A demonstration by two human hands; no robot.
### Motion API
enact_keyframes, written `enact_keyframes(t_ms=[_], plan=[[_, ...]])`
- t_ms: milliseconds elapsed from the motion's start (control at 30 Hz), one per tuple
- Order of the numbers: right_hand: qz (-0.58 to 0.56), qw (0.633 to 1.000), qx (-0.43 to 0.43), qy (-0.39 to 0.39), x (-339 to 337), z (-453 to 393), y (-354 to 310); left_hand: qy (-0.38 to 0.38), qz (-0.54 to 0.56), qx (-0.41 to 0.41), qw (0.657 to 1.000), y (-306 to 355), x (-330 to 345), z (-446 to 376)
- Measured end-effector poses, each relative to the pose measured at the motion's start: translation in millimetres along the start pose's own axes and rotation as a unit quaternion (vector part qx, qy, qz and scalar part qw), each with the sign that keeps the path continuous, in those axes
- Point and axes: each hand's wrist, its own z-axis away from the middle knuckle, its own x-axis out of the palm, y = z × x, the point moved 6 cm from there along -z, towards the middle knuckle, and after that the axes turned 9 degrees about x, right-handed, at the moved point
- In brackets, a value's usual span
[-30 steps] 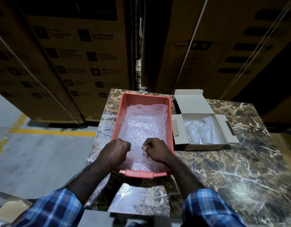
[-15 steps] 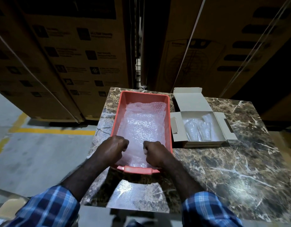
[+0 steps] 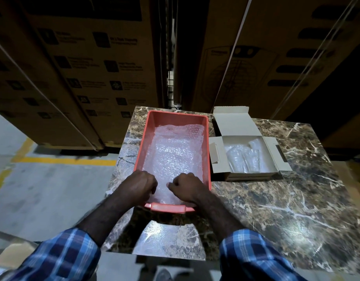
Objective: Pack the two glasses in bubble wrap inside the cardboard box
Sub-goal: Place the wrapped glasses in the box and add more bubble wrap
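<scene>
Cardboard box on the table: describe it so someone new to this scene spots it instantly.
Start at the marble table and find the orange tray lined with bubble wrap. The cardboard box sits just right of that tray, touching or nearly touching it. It is the only small pale box there, lid and side flaps open, with clear wrapped glasses lying inside, unlike the big brown cartons behind.

Fingertips of both hands, left (image 3: 140,184) and right (image 3: 184,185), curled under and out of sight against the bubble wrap (image 3: 173,153). Glasses (image 3: 245,159) in the cardboard box (image 3: 217,157) blurred by clear wrapping, outlines hard to separate. Print on stacked cartons (image 3: 106,63) too dim to read. Sleeves (image 3: 59,258) cut off at bottom edge.
</scene>
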Motion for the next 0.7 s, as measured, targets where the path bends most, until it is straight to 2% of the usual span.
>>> enact_keyframes(t_ms=[133, 267, 433, 533, 600, 667, 700], plan=[[0.072, 0.996, -0.039, 0.039, 13, -10, -9, 0.037, 0.041, 0.005, 0.998, 0, -4, 4], [0.095, 0.989, -0.057, 0.098, 17, -11, -13, 0.118, 0.073, 0.017, 0.990, -3, -6, 11], [0.050, 0.997, -0.008, 0.064, 11, -14, -3, 0.234, 0.185, -0.007, 0.954, -4, -17, 18], [-0.031, 0.998, -0.004, 0.056, -4, -9, -2, 0.280, 0.235, -0.038, 0.930, -7, -18, 19], [-0.134, 0.990, -0.023, 0.041, -15, -2, -4, 0.322, 0.250, -0.044, 0.912, -9, -25, 17], [-0.232, 0.972, -0.037, 0.000, -20, 6, -6, 0.349, 0.251, -0.048, 0.902, -10, -33, 14], [-0.245, 0.968, -0.049, -0.017, -20, 9, -8, 0.356, 0.250, -0.048, 0.899, -11, -37, 12]])
